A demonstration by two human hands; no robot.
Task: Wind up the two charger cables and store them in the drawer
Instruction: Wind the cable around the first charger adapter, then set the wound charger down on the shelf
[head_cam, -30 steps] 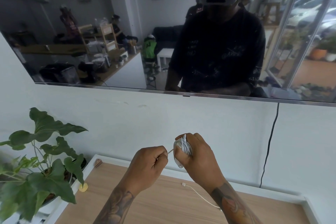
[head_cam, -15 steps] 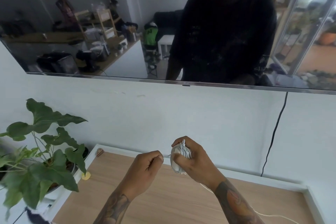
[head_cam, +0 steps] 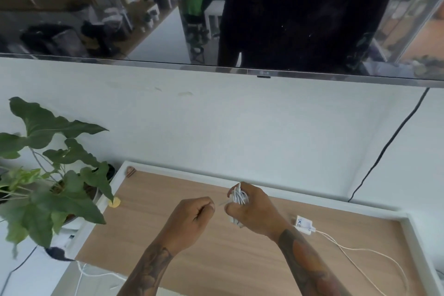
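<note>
My right hand (head_cam: 252, 209) grips a white charger with its cable wound in loops, the coiled charger cable (head_cam: 239, 197), held above the wooden cabinet top (head_cam: 168, 235). My left hand (head_cam: 194, 216) pinches the cable's short free end, just left of the coil. A second white charger (head_cam: 304, 223) lies on the wood to the right, and its loose cable (head_cam: 374, 262) trails in a loop toward the right front edge. No drawer is visible.
A leafy potted plant (head_cam: 50, 175) stands at the left. A wall-mounted television (head_cam: 144, 19) hangs above, with a black cord (head_cam: 389, 142) running down the wall at right. A white rim (head_cam: 419, 235) borders the top. Another white cable (head_cam: 96, 274) hangs at the front left.
The camera has tilted down, and both hands have lowered closer to the cabinet top. The second charger and its loose cable have come into view on the right.
</note>
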